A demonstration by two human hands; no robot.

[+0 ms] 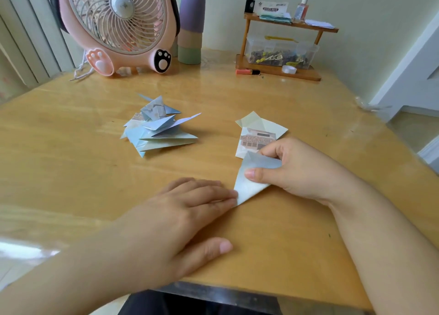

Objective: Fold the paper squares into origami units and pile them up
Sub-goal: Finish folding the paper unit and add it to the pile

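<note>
A pale blue folded paper piece [249,186] lies on the wooden table [71,172] near the front. My right hand [297,169] pinches its upper part between thumb and curled fingers. My left hand [190,210] lies flat, its fingertips pressing the lower left corner of the piece. Behind it rests a small stack of unfolded paper squares [259,134], the top one printed with a house. To the left sits a loose pile of folded origami units [156,129] in blue and cream.
At the back left stands a pink desk fan [118,27], with a tall pastel bottle [191,25] beside it. A small wooden shelf [280,70] with a clear box, bottles and a tape roll is at the back right. The table's front edge runs just below my arms.
</note>
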